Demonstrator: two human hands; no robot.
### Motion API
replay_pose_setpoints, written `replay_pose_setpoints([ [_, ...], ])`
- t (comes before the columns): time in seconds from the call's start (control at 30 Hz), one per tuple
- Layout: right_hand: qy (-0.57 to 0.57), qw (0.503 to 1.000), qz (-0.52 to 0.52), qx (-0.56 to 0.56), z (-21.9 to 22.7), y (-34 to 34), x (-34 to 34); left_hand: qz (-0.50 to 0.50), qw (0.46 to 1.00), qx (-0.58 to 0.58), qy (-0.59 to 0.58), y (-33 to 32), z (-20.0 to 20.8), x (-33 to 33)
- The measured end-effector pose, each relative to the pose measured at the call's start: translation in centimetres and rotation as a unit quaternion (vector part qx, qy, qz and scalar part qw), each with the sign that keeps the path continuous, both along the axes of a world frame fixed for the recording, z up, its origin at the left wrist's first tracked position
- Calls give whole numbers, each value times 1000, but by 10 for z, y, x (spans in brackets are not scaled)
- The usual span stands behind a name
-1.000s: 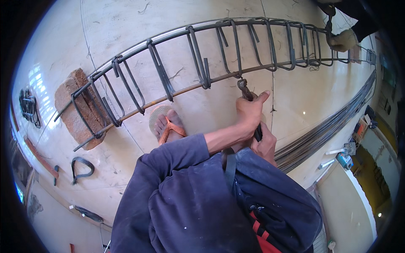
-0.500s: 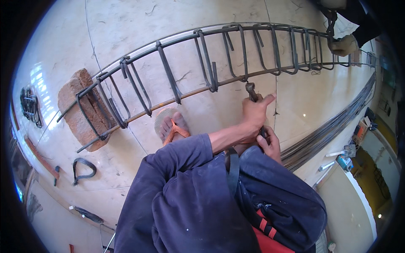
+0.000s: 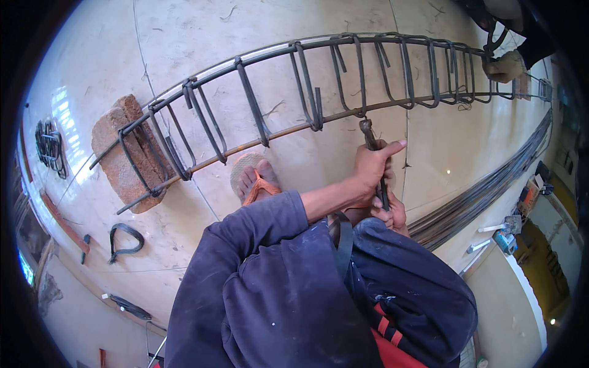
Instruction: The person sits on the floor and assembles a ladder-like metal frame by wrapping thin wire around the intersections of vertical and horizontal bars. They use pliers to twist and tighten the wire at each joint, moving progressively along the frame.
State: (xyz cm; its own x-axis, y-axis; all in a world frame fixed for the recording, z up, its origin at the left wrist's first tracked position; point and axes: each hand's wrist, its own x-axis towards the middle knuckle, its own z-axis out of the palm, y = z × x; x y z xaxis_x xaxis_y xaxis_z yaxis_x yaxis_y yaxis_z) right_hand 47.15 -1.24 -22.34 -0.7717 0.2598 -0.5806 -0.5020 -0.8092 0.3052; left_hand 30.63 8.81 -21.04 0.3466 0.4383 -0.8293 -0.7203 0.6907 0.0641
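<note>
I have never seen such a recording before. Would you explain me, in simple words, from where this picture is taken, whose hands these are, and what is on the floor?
There is no machine here: these are a person's bare hands. A wide camera on the person's head looks down, which is why straight edges look bent near the rim.

The left hand holds a dark pincer-like tool, its head close to the near bar of a long steel cage. The right hand is at the tool's lower handle; how firmly it grips is hard to see.

The cage's left end lies over brown bricks on the pale floor. To the right lies a bundle of long rods. At upper right, another person's hand is at the cage.
</note>
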Motion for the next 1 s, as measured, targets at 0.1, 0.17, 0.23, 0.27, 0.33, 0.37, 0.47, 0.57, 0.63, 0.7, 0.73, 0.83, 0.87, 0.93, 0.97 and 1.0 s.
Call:
replay_pose_setpoints([
  [0.1, -186, 969, 130, 97, 11, 20, -6, -15, 998, 26, 48, -10, -31, 1],
  [0.17, -419, 860, 178, 228, 31, 19, -21, -19, 995, 9, 93, -11, -29, 11],
  [0.23, -588, 623, 288, 429, 40, 18, -35, -24, 979, -10, 200, -4, -21, 15],
  [0.27, -609, 579, 301, 451, 42, 17, -38, -28, 968, -19, 249, -2, -17, 17],
  [0.33, -601, 626, 277, 412, 43, 11, -35, -45, 971, 0, 236, -1, -18, 21],
  [0.37, -536, 733, 240, 343, 38, 9, -27, -49, 969, 6, 240, 2, -16, 16],
  [0.47, -156, 984, 45, 77, 24, 11, -8, -94, 969, -15, 227, -2, 3, -1],
  [0.57, 37, 998, -41, -15, 2, -1, -9, -9, 988, 62, 138, -10, -16, -2],
  [0.63, 0, 999, -42, 0, 5, -3, -10, -34, 996, 66, 58, -9, -19, -4],
  [0.7, -147, 987, 19, 56, 11, 2, -9, -60, 996, 60, 27, -6, -21, -4],
  [0.73, -254, 958, 63, 113, 16, 5, -15, -57, 996, 61, 38, -7, -23, -2],
  [0.83, -522, 729, 216, 387, 31, 12, -32, -60, 986, 66, 138, -11, -37, 9],
  [0.87, -574, 628, 257, 458, 36, 16, -38, -61, 979, 66, 182, -10, -41, 15],
  [0.93, -615, 532, 274, 513, 40, 16, -43, -75, 966, 42, 245, -6, -33, 23],
  [0.97, -616, 548, 261, 502, 37, 12, -38, -78, 957, 27, 279, -7, -30, 21],
  [1.0, -616, 571, 242, 485, 30, 3, -34, -100, 962, 19, 253, -10, -24, 11],
])
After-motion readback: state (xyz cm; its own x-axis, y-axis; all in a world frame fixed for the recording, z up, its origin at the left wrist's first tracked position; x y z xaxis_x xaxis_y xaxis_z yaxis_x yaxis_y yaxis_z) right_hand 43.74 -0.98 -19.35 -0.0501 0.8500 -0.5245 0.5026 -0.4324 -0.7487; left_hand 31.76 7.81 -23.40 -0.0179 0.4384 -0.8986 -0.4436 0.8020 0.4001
